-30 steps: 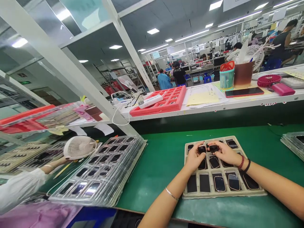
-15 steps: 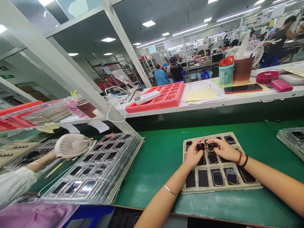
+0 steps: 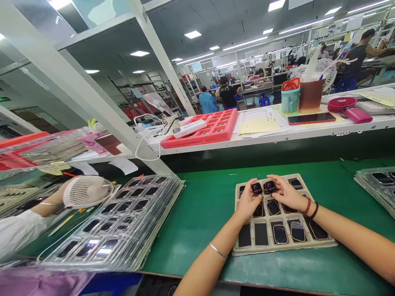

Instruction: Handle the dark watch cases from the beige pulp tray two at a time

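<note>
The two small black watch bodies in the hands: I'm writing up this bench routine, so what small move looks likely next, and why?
Probably lowering them into open pockets at the far end of the beige compartment tray. The left hand and right hand each pinch one small black watch body just above that tray, whose nearer pockets already hold similar pieces. This is a guess.
</note>
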### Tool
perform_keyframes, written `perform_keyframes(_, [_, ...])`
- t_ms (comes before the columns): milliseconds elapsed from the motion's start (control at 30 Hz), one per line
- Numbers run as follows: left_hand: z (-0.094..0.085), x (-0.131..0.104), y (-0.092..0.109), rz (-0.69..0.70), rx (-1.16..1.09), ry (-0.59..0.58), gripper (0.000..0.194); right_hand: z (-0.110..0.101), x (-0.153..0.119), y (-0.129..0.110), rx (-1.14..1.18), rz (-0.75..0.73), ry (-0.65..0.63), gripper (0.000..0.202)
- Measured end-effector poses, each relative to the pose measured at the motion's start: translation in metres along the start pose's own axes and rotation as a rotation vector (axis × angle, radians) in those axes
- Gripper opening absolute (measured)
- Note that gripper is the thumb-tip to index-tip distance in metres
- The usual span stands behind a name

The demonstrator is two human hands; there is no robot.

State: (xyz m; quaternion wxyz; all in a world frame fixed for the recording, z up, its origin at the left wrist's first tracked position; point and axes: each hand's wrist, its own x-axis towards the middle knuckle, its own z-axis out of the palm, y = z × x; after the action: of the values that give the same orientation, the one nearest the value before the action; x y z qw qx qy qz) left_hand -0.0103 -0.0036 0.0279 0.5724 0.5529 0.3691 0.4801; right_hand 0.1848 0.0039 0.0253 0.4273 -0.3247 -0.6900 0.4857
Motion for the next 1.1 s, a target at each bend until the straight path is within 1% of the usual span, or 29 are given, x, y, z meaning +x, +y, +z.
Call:
perform_keyframes(100, [-0.001,0.001,0.004,-0.054,-0.12,-0.027,0.067,0.001,0.003,0.001,0.182,0.014,0.036,0.061])
perform_keyframes(200, [-0.002,0.002,0.009,-0.131,-0.203,-0.033,0.067,-0.001,0.006,0.0,0.319,0.094,0.047,0.059])
perform_keyframes(267, [-0.004,0.002,0.012,-0.197,-0.282,-0.035,0.06,-0.004,0.008,-0.002,0.411,0.177,0.049,0.054])
perform_keyframes(367, [-0.007,0.004,0.014,-0.305,-0.398,-0.071,0.049,-0.011,0.008,-0.006,0.619,0.285,0.018,0.039])
perform_keyframes(400, [-0.008,0.004,0.014,-0.335,-0.431,-0.088,0.048,-0.014,0.008,-0.007,0.691,0.312,0.001,0.04])
perform_keyframes(467, [-0.009,0.005,0.014,-0.383,-0.488,-0.122,0.05,-0.017,0.008,-0.009,0.79,0.363,-0.027,0.048])
perform_keyframes(567, [-0.01,0.006,0.014,-0.42,-0.538,-0.137,0.054,-0.019,0.009,-0.009,0.836,0.413,-0.041,0.057])
perform_keyframes(667, [-0.01,0.006,0.014,-0.435,-0.539,-0.129,0.057,-0.019,0.008,-0.009,0.852,0.402,-0.045,0.057])
perform_keyframes(833, [-0.01,0.006,0.012,-0.414,-0.539,-0.157,0.055,-0.018,0.007,-0.008,0.845,0.385,-0.054,0.054])
perform_keyframes(1000, [-0.011,0.006,0.008,-0.352,-0.528,-0.168,0.05,-0.019,0.007,-0.003,0.83,0.348,-0.069,0.042])
perform_keyframes(1100, [-0.01,0.006,0.009,-0.348,-0.512,-0.176,0.051,-0.019,0.006,-0.002,0.831,0.323,-0.079,0.04])
